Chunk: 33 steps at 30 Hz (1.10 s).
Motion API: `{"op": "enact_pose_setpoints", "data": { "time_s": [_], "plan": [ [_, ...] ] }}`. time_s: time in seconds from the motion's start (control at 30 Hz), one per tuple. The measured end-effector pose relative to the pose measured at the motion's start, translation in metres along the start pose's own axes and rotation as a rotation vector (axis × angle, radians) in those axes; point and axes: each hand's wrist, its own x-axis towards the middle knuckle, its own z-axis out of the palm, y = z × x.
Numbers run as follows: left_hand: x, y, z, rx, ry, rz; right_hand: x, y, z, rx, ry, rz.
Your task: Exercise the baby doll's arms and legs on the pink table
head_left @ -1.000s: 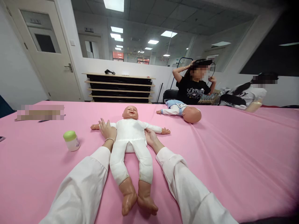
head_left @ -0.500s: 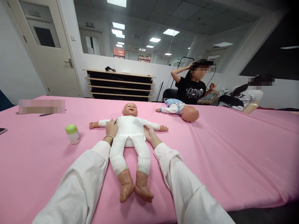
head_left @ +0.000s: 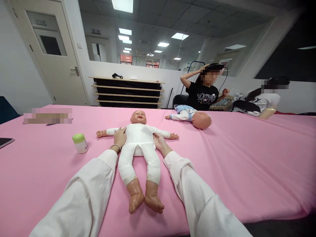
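A soft white-bodied baby doll (head_left: 138,148) with a vinyl head, hands and feet lies on its back on the pink tablecloth (head_left: 222,171). My left hand (head_left: 120,137) rests flat against the doll's chest, just below its arm, with a bracelet at the wrist. On the other side, my right hand (head_left: 159,142) presses its fingers against the doll's flank. Neither hand grips anything. A small jar with a green lid (head_left: 80,143) stands left of my left hand. White sleeves cover both forearms.
A second baby doll (head_left: 195,117) in blue and white lies further along the table. A phone (head_left: 5,142) sits at the left edge. Behind the table are a low shelf unit (head_left: 127,91), a person in black (head_left: 201,98) and a person in white (head_left: 261,100).
My left hand has come down from over the doll's arm onto its chest. The view has tilted slightly, shifting the table lower in the picture.
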Motion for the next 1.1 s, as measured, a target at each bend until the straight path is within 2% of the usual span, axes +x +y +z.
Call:
{"op": "enact_pose_setpoints", "data": {
  "time_s": [0.23,0.4,0.5,0.67,0.73,0.83,0.97,1.1],
  "plan": [
    [-0.011,-0.004,-0.005,0.126,-0.085,0.125,0.002,0.001,-0.001,0.001,0.005,-0.003],
    [-0.017,-0.003,-0.010,0.148,-0.076,0.128,-0.002,0.001,0.003,0.021,0.025,0.003],
    [-0.018,-0.001,-0.012,0.145,-0.048,0.135,-0.005,0.001,0.008,0.037,0.060,0.005],
    [-0.020,0.002,-0.016,0.074,0.110,0.146,-0.011,0.000,0.015,0.039,0.086,0.014],
    [-0.020,0.002,-0.015,0.040,0.125,0.135,-0.012,0.000,0.016,0.045,0.093,0.017],
    [-0.019,0.001,-0.013,-0.043,0.060,0.103,-0.014,0.000,0.016,0.059,0.085,0.018],
    [-0.018,-0.003,-0.010,-0.120,-0.044,-0.005,-0.015,0.000,0.016,0.051,0.092,0.010],
    [-0.017,-0.004,-0.011,-0.124,-0.077,-0.033,-0.016,-0.001,0.018,0.026,0.110,0.005]
  ]
}}
